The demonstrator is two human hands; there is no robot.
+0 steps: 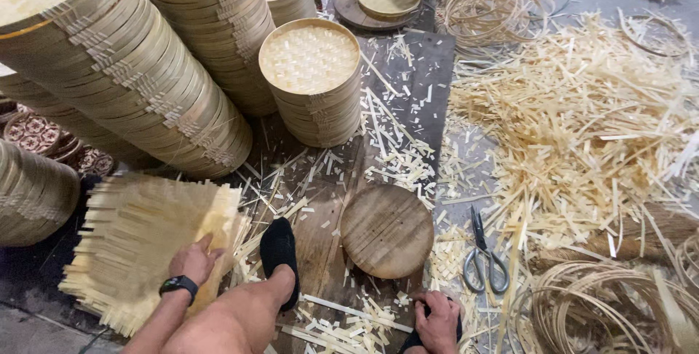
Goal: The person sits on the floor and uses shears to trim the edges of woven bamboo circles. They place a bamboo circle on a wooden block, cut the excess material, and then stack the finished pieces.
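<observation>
Left hand point(195, 261) pressing flat, fingers spread, on woven bamboo mat stack point(145, 248), picking step starting. Right hand point(437, 320) resting low by foot, grip unclear, holding nothing visible. Round wooden block point(386, 230) sitting bare, scissors point(483, 256) beside. Next likely needing: pinching single mat off, centring on block.

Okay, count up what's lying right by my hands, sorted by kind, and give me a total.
Woven bamboo mat stack, under the left hand: 1
Round wooden block, above the right hand: 1
Scissors: 1
Upright stack of round woven trays: 1
Total: 4
</observation>
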